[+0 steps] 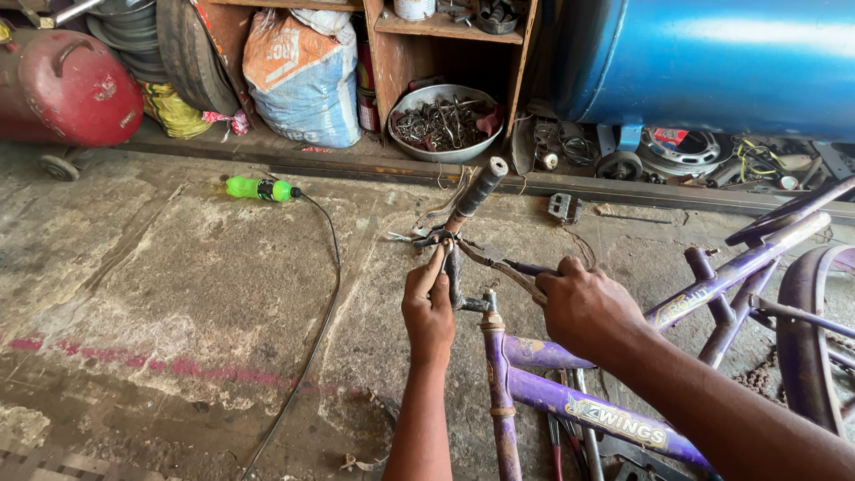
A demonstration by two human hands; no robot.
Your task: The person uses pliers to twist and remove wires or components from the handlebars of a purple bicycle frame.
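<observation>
Two hands are in view, both at one purple bicycle frame (570,405) lying on the cracked concrete floor (178,294); the left hand (428,307) is clenched around the bent handlebar stem (454,276) just below the single dark rubber grip (481,187), thumb pointing up along the metal; the right hand (583,307) is closed over a slim dark tool handle (521,267) whose tip reaches toward the stem, knuckles uppermost, though the exact kind of tool cannot be told. The frame sits low and right of centre, its round painted tubes scuffed, with one elongated label in gold and white lettering on the lower tube and a second, smaller one on the upper tube; one purple wheel rim (815,338) curves at the right edge, touching the frame. One green plastic bottle (260,188) with a dark band lies on its side on the floor to the left, well apart from the hands; one thin black cable (325,294) runs from it down the floor. Along the back: one red cylindrical tank (67,85) on a small wheel at left; one woven sack (303,76), white-blue with an orange printed patch, standing beside a wooden shelf (445,44); one round metal bowl (445,125) heaped with small metal parts inside that shelf; one large blue barrel (704,62), smooth and glossy, lying at upper right; one grey pedal (565,207) on the floor below it.
</observation>
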